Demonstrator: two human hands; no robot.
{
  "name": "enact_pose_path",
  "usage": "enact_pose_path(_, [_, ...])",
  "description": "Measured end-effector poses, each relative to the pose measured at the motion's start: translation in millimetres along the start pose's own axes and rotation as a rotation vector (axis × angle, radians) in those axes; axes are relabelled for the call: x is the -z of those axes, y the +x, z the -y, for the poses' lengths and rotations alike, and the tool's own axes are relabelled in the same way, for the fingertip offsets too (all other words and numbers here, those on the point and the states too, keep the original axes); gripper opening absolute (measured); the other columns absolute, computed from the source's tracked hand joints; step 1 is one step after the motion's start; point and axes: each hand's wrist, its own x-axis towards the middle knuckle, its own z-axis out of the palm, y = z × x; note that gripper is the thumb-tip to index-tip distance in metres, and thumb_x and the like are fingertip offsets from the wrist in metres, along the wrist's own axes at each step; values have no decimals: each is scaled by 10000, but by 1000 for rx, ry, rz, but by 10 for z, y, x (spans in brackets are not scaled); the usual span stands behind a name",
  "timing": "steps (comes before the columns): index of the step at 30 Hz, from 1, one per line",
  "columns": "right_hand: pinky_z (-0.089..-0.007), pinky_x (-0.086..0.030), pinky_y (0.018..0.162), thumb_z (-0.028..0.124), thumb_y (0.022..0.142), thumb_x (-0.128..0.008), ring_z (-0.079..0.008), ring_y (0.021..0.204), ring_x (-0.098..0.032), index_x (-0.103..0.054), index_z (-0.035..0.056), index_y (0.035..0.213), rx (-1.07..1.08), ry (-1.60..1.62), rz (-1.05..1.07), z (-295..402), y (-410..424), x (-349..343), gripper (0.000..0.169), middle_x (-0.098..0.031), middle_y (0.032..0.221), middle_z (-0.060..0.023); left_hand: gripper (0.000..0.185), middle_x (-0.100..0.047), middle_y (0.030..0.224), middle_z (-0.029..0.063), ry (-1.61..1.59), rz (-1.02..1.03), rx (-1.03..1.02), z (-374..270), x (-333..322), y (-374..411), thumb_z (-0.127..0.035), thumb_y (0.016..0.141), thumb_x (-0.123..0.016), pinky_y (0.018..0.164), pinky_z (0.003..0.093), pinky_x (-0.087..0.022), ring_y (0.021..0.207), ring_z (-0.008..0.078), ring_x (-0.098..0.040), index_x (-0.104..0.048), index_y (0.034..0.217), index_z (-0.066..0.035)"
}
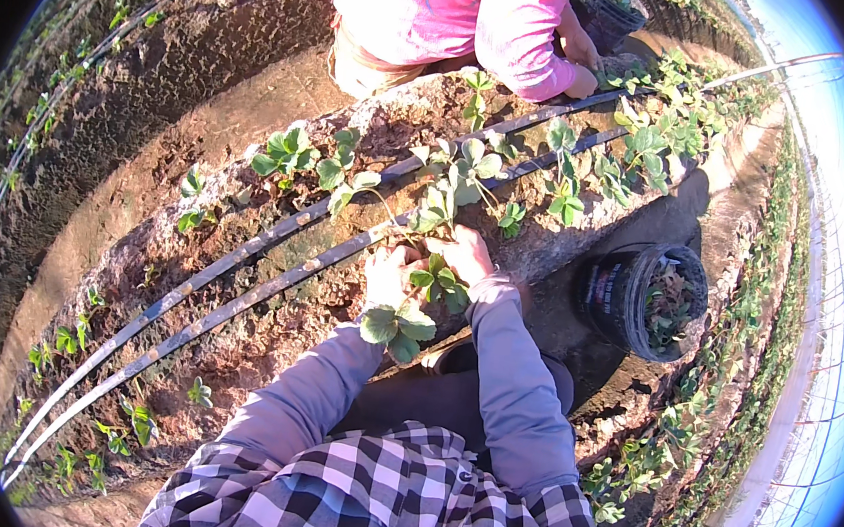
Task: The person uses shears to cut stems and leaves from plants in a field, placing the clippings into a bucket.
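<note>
Both hands meet at the base of a strawberry plant (438, 208) on the raised soil bed. My left hand (389, 272) has its fingers curled in among the low stems. From the other side, my right hand (465, 256) pinches at the same stems, its fingertips partly hidden by foliage. Green strawberry leaves (400, 328) spread below and between my wrists. Just beyond the hands, a black drip irrigation line (317, 258) runs along the bed, with a second drip line (274, 234) beside it.
Right of my arm stands a black plastic bucket (641, 301), holding leaves and plant debris. Across the bed, a person in a pink top (443, 17) bends over plants near another dark bucket (609, 13). More strawberry plants (650, 152) line the bed; a furrow (154, 142) lies beyond.
</note>
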Motion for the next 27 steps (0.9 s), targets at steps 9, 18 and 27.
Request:
enact_pose_path(9, [-409,-460,688,313,695,-655,-365,763,-594,-599,6,777,85,-468,-147,-97,26,-52,322,-612,788,-209,182,-551,817,6,-4,-158,-99,-81,44,38,-257,590,-638,684,415,-359,805,254,-486,-601,741,-163])
enact_pose_path(18, [-299,-459,607,188,830,-589,-172,656,-563,-568,3,891,230,357,-521,80,-111,275,197,-620,783,-81,171,-556,815,15,54,-151,-64,-99,117,37,-234,583,-620,679,420,-368,782,259,-495,-597,732,-153])
enact_pose_path(27, [-374,-461,729,383,692,-688,-294,798,-604,-565,-9,931,117,-247,45,523,-118,-60,475,-623,871,-173,442,-517,930,64,-68,30,91,48,-72,-35,-332,532,-669,777,423,-347,870,297,-461,-593,934,-165])
